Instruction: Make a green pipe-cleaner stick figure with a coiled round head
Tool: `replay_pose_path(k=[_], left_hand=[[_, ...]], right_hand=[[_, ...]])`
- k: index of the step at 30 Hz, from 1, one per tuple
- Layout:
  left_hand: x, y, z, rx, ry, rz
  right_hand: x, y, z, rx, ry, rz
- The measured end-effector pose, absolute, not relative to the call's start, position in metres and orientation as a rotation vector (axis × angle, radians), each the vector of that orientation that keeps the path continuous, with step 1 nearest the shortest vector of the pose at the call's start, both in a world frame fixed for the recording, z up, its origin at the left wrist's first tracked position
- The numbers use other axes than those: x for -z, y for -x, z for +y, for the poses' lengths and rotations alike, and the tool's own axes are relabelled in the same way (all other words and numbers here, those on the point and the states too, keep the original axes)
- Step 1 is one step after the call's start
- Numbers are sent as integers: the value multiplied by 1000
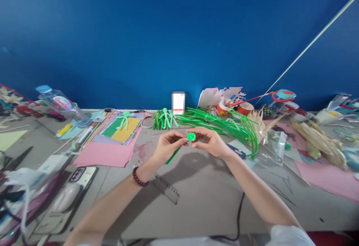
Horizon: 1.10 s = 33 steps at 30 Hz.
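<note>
My left hand [167, 146] and my right hand [211, 143] meet above the grey table [202, 193], fingers pinched together. Between the fingertips is a small round green coil [191, 136] of pipe cleaner. Its straight green tail [172, 156] runs down and left under my left hand, which grips it. My right thumb and forefinger press on the coil's right side. A dark red bead bracelet [138, 178] circles my left wrist. A clear ruler [165, 187] lies on the table just below my left wrist.
A bundle of green pipe cleaners [224, 124] lies behind my hands, beside green pipe-cleaner figures [165, 118]. Pink paper [103, 154] and coloured sheets lie left, with a phone [81, 175] and a plastic bottle [60, 102]. Paper cups [245, 107] and dried husks [319, 139] stand right.
</note>
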State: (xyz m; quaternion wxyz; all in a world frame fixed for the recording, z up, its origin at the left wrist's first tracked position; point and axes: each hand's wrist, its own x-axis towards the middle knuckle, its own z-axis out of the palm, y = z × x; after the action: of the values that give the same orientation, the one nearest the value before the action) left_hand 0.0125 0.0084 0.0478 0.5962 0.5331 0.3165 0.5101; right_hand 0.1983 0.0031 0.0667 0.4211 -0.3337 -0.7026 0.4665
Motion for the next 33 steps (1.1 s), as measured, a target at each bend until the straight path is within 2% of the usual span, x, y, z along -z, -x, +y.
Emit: replay_pose_path(k=[7, 14, 18, 25, 33], left_hand=[[-46, -10, 6, -1467, -1836, 913], [-52, -9, 2, -1463, -2025, 864], [-53, -13, -1, -1430, -1860, 912], [-55, -14, 4, -1139, -1182, 892], [-58, -10, 5, -885, -988, 805]], right_hand=[[-69, -191, -5, -708, 1003, -1840], [-69, -194, -4, -685, 1030, -1930], [-65, -196, -2, -698, 1033, -1932], [-64, -195, 3, -799, 1018, -1878], [-63, -193, 3, -888, 1009, -1784]])
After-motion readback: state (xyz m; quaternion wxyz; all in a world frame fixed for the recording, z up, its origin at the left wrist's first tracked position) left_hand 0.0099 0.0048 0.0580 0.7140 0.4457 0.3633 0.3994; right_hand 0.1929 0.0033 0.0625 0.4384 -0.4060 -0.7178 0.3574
